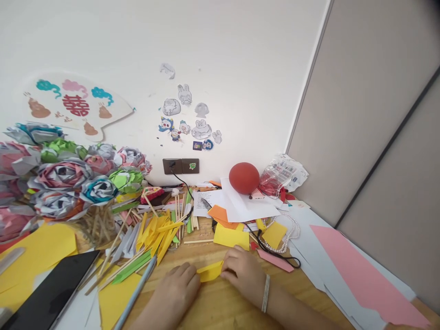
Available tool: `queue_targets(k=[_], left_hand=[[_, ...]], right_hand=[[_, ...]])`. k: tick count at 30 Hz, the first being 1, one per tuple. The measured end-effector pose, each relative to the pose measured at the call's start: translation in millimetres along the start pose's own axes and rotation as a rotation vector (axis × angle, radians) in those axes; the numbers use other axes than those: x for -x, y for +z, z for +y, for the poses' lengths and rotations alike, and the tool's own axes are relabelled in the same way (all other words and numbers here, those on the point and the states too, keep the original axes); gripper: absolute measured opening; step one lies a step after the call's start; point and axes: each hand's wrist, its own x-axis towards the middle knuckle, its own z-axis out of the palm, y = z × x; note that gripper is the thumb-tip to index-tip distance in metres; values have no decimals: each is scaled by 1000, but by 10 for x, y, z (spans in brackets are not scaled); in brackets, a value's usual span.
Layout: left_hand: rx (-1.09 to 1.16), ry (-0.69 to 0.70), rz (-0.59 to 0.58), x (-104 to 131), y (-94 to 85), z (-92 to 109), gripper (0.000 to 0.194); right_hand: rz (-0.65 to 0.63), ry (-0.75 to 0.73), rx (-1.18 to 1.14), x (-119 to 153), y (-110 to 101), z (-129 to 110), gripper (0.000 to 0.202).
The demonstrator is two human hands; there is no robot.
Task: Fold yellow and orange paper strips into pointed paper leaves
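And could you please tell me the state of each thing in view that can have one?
Yellow strip: folded, between both hands
Left hand: curled, at the left end
Right hand: pinching the right end
Balloon: inflated
Plug: in the socket
Black device: screen dark
Paper flowers: bunched
Beads: strung
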Motion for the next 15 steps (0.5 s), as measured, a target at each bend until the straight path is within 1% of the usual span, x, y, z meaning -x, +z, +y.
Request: queue_targets(k=[3, 5, 8, 11, 15], left_hand=[[53, -65, -12, -23, -13, 21, 21], [112, -108, -14, -40, -25, 29, 22], [208, -191, -42, -68, -63, 35, 23], [296, -276, -97, -100, -125, 45, 24], [342, -393, -138, -133, -188, 63, 20]], right_hand=[[23, 131, -111, -18, -4, -22, 11], [44, 177, -164, -29, 5, -29, 12], [89, 210, -202, -40, 26, -33, 12], [134, 242, -216, -52, 43, -36, 13], [161, 267, -247, -68, 53, -34, 17]])
